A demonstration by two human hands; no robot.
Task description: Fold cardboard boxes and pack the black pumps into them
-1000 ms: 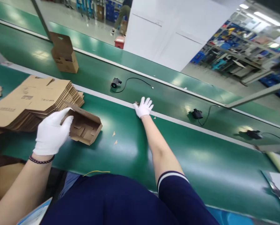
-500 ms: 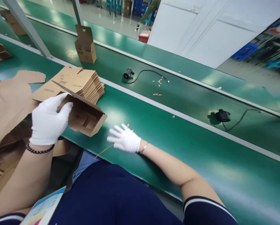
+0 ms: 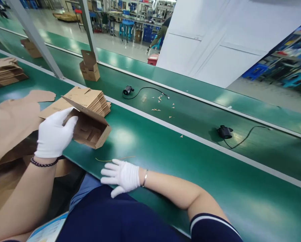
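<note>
My left hand [image 3: 55,132], in a white glove, grips the side of a brown cardboard box [image 3: 102,137] whose lid stands up and whose open side faces me. Behind this box lies a stack of flat folded cartons [image 3: 100,102]. My right hand [image 3: 122,175], also gloved in white, is spread with fingers apart over the near edge of the green bench [image 3: 150,158]. Nothing is in it. Just beyond its fingertips, a thin yellowish strand [image 3: 102,160] lies on the bench.
On the far green strip sit two black cylindrical devices with cables [image 3: 128,90] [image 3: 225,132], some cardboard scraps [image 3: 159,98] and a standing open box [image 3: 90,70]. Brown paper [image 3: 11,121] and more flat cartons [image 3: 5,72] lie to the left. A metal post [image 3: 34,40] rises there. Another person [image 3: 162,35] bends in the background.
My right hand has moved toward me and slightly left, to the bench's near edge. Scraps near its fingers are gone from there, and more lie on the far strip. My left hand still grips the box.
</note>
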